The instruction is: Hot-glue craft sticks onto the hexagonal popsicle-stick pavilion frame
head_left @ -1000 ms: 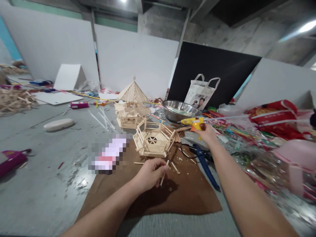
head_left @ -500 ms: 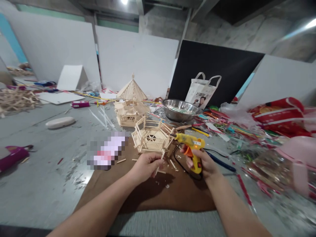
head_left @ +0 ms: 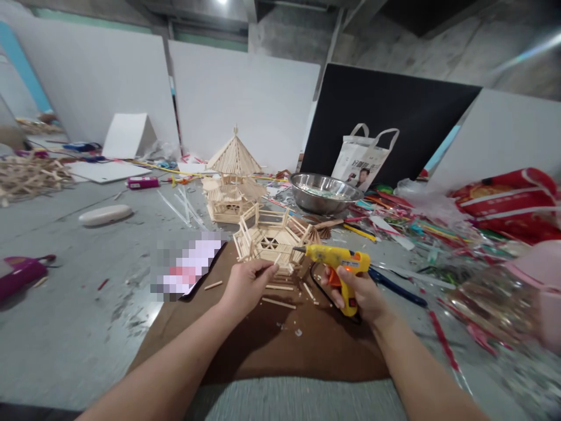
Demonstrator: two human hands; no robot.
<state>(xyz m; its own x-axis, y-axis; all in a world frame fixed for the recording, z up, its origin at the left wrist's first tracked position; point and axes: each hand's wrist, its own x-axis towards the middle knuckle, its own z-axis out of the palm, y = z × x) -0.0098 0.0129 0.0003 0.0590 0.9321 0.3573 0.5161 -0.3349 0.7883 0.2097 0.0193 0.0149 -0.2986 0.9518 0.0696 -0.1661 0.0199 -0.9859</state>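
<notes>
My right hand (head_left: 366, 292) is wrapped round the grip of a yellow hot glue gun (head_left: 333, 256), with fingers at its orange trigger. The gun's nozzle points left, over the near right side of a six-sided wooden stick frame (head_left: 258, 248). In my left hand (head_left: 249, 285) a short wooden stick (head_left: 277, 258) is pinched between thumb and fingers, close to the frame's front edge. The fingers partly hide this stick. Loose sticks (head_left: 279, 303) lie on the brown mat (head_left: 263, 356) beneath my hands. Behind the frame stands a stick pavilion (head_left: 234, 161) with a pointed roof.
A phone (head_left: 195, 266), blurred out, lies left of the frame. Behind are a steel bowl (head_left: 324, 202) and a white bag (head_left: 362, 158). At right are blue-handled pliers (head_left: 398, 287), a pink-lidded clear jug (head_left: 495, 298) and scraps. A white case (head_left: 105, 215) sits at left.
My left hand has shifted left and up, bringing its stick nearer the frame. The glue gun has levelled, its nozzle now lower and further left over the frame. The view has shifted slightly.
</notes>
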